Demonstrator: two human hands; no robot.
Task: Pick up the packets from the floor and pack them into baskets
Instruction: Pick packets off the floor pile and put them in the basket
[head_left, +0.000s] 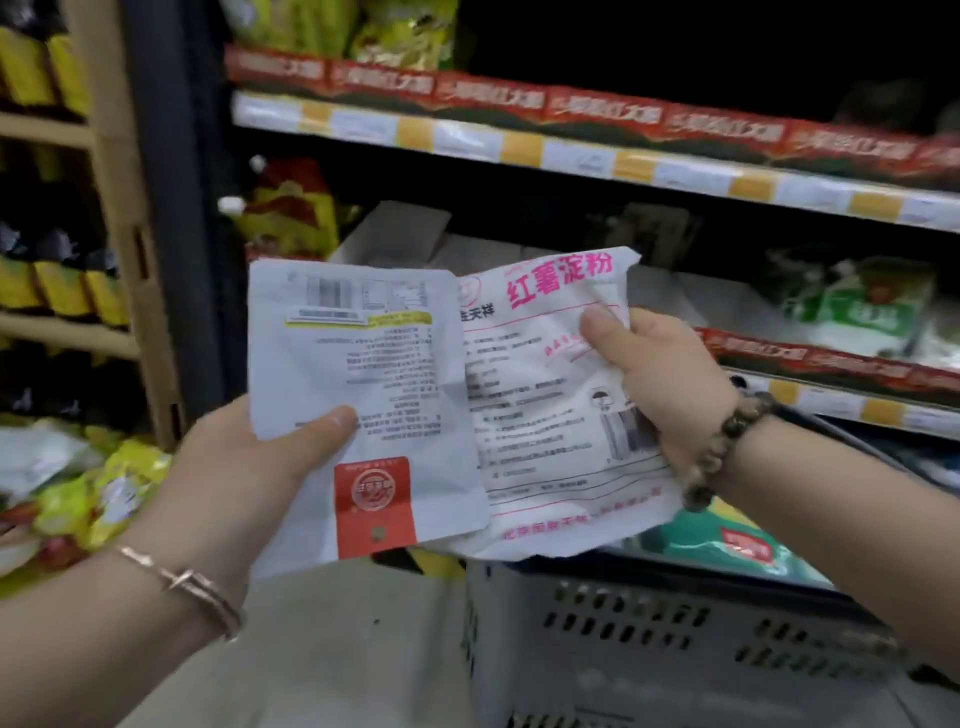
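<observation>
left hand (244, 467) gripping white packet with red label (358, 395), right hand (670, 379) pinching white packet with pink print (545, 395), edges overlapping, above grey basket (649, 639), store shelves (571, 150) behind

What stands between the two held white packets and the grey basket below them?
Nothing visible does. The left hand grips the red-labelled packet, the right hand the pink-lettered packet, both held higher than the grey basket, where a green packet already lies.

Raised left hand (244, 467) and right hand (665, 379) pinch, thumbs forward, fingers apparently curled behind.
</observation>
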